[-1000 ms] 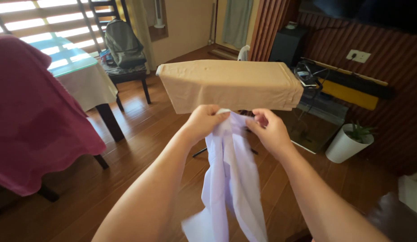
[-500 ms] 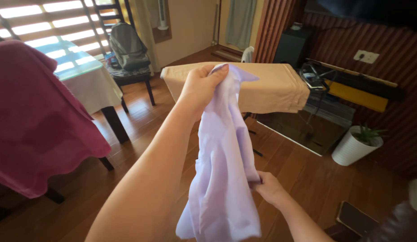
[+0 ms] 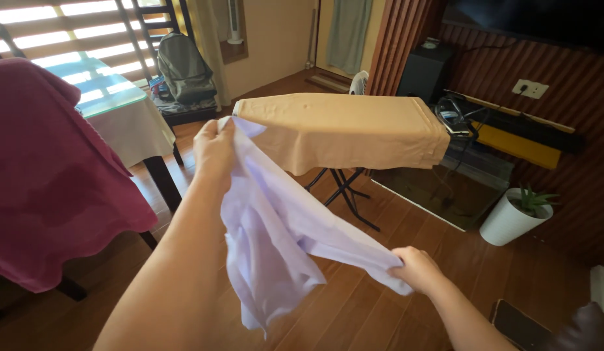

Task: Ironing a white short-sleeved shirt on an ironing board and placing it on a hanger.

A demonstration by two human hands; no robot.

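While spreading the lilac garment [image 3: 276,227] in the air before the ironing board [image 3: 344,130] | left hand [image 3: 214,146] is pinching one end high, right hand [image 3: 415,268] gripping the other low | next: probably laying it flat on the board | since half a second ago the hands are moving apart, the cloth stretching out.

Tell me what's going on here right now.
A person is holding a pale lilac garment stretched between both hands. The left hand grips one end up high, the right hand grips another edge lower down, and the rest hangs loose between them. Just beyond stands an ironing board with a tan cover, nothing lying on it.
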